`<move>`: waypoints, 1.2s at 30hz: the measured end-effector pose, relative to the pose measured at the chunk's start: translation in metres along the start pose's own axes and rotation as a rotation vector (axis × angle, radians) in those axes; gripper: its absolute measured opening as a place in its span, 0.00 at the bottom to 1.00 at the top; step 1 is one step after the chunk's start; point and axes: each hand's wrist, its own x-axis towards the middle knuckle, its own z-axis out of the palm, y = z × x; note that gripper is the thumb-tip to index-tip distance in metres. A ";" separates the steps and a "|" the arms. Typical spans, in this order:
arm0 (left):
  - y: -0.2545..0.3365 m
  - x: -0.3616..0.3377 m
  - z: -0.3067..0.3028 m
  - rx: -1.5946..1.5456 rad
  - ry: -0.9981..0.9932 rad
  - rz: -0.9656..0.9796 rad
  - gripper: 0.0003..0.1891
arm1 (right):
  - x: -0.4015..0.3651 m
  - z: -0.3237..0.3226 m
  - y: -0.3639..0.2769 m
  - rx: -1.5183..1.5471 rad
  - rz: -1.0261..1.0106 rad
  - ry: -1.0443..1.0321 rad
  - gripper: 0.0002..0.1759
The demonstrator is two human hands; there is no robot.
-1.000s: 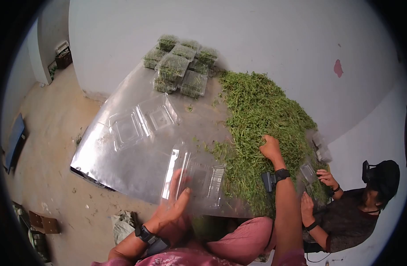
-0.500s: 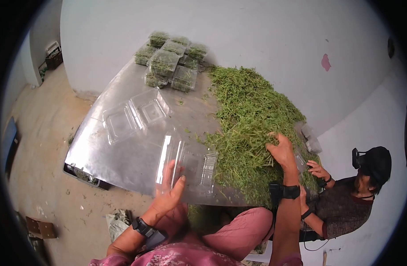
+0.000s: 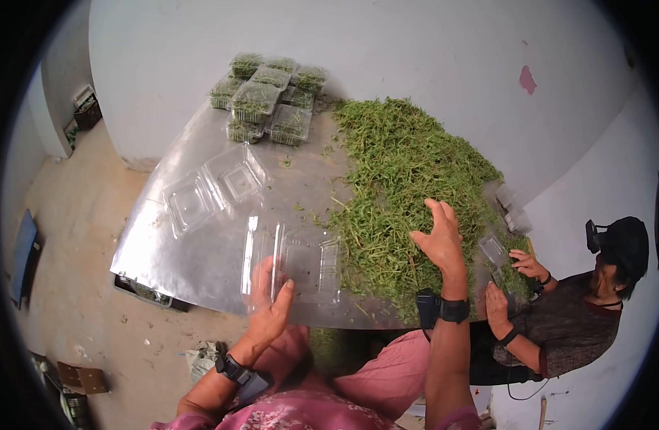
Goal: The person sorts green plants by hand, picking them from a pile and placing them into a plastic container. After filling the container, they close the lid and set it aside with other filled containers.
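Note:
My left hand [image 3: 273, 304] grips an open clear plastic box [image 3: 308, 266] at the table's near edge, its thumb outside and its fingers behind the plastic. The box looks empty. Over the heap of green sprigs [image 3: 408, 172], my right hand [image 3: 438, 236] is spread, palm toward the pile, with nothing between its fingers. Another open, empty clear box [image 3: 236, 175] lies on the metal table [image 3: 164, 236], beyond my left hand.
Closed boxes filled with greens [image 3: 256, 102] are stacked at the table's far end. At the right a co-worker [image 3: 566, 322] has both hands near a clear container [image 3: 493, 249]. More clear boxes [image 3: 512, 208] stand by the wall, and a crate [image 3: 147, 290] sits below the left edge.
My right hand has let go of the sprigs it was grasping and opened. My left hand still holds the box. The co-worker's hands have moved around a clear container.

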 end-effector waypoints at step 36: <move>0.004 0.002 0.000 -0.076 -0.029 -0.060 0.18 | -0.002 0.003 0.025 0.160 -0.089 0.134 0.22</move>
